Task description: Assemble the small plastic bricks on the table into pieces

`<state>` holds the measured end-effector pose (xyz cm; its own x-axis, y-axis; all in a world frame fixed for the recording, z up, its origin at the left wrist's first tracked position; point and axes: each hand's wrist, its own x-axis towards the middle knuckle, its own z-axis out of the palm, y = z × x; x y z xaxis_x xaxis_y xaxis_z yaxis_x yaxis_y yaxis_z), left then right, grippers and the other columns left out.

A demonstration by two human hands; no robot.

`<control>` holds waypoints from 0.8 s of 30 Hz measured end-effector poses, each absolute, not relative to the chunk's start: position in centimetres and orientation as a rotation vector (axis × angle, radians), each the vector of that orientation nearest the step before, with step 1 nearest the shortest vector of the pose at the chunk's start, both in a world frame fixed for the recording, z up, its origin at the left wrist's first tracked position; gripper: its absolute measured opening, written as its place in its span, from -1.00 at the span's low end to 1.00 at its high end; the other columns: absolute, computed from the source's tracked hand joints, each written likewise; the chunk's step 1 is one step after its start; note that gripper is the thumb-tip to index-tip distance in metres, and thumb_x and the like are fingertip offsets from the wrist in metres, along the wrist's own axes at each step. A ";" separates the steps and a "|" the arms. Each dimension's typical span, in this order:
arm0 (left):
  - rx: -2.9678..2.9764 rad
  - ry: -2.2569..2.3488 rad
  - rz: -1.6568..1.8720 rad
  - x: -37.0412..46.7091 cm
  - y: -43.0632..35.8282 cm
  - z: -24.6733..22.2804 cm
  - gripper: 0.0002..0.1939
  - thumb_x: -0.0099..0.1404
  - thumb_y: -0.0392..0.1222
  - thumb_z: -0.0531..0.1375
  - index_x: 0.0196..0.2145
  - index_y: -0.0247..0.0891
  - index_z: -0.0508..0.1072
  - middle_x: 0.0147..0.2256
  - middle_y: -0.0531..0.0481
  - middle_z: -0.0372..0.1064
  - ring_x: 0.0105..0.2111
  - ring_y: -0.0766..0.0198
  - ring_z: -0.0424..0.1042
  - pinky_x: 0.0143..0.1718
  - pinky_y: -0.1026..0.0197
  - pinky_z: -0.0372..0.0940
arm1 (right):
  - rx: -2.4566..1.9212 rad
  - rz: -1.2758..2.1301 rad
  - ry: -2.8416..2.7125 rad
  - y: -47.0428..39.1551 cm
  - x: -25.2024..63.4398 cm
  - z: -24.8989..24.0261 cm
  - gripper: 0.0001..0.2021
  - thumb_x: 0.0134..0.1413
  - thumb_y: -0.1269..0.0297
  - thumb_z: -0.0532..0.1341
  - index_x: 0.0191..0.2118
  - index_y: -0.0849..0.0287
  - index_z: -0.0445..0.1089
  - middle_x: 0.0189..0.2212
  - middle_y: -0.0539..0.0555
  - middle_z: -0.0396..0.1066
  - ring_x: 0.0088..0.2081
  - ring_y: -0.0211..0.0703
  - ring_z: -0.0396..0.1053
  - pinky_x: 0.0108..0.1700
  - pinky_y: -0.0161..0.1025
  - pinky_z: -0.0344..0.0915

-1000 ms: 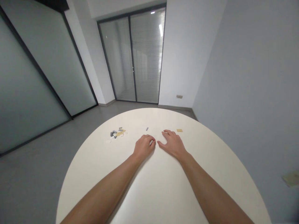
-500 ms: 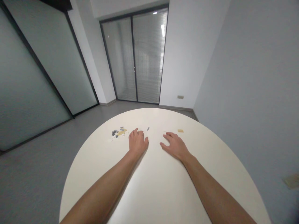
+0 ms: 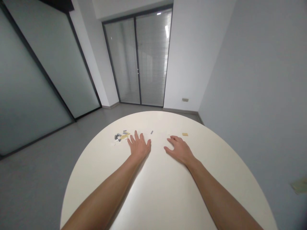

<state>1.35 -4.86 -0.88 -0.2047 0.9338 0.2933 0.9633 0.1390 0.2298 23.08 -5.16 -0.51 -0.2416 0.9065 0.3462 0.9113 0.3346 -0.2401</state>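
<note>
My left hand [image 3: 139, 145] lies palm down with its fingers spread, holding nothing. Just left of its fingertips is a loose pile of small grey, yellow and white pieces [image 3: 122, 136], too small to name exactly. A single small grey piece [image 3: 152, 132] lies beyond my left thumb. My right hand [image 3: 178, 148] rests on the table with thumb and fingers apart and nothing seen between them. Beyond its fingers is a flat yellow rectangular piece [image 3: 184, 134]. A small pale piece [image 3: 169, 134] lies near the right fingertips, hard to make out.
Both forearms rest over a round white table [image 3: 158, 198]. Behind it stands a glass door with blinds [image 3: 152, 60]. Frosted glass panels [image 3: 52, 57] are on the left, and a plain wall [image 3: 263, 80] rises on the right.
My left hand has shifted slightly left towards the pile, and its fingers have spread wider. The right hand has stayed in place.
</note>
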 end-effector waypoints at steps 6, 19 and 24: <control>-2.068 -2.172 -0.661 2.5 -6.1 -0.3 -0.41 0.33 0.05 0.09 0.20 -0.38 0.27 0.33 -0.42 -0.02 0.29 -0.31 0.04 0.28 -0.35 -0.15 | -1.591 -0.026 -2.181 -5.3 23.0 -0.4 -0.54 0.13 0.03 0.21 0.09 0.16 0.44 0.14 0.21 0.35 0.15 0.06 0.28 0.19 -0.04 0.20; -2.597 -1.601 -0.851 3.7 -6.4 -0.3 -0.48 0.28 -0.37 0.10 0.19 -0.22 0.20 0.19 -0.14 0.26 0.20 0.13 0.27 0.31 -0.02 0.05 | -1.580 -0.037 -2.198 -5.5 22.8 -0.1 -0.53 0.15 0.05 0.22 0.11 0.17 0.41 0.13 0.22 0.36 0.15 0.05 0.27 0.19 -0.05 0.20; -2.714 -1.536 -0.931 3.6 -6.2 -0.2 -0.49 0.28 -0.39 0.09 0.17 -0.16 0.22 0.21 -0.07 0.24 0.13 0.19 0.34 0.16 0.11 0.26 | -1.588 -0.032 -2.187 -5.4 22.8 -0.3 -0.53 0.15 0.04 0.22 0.11 0.15 0.41 0.14 0.21 0.35 0.15 0.06 0.27 0.17 -0.04 0.21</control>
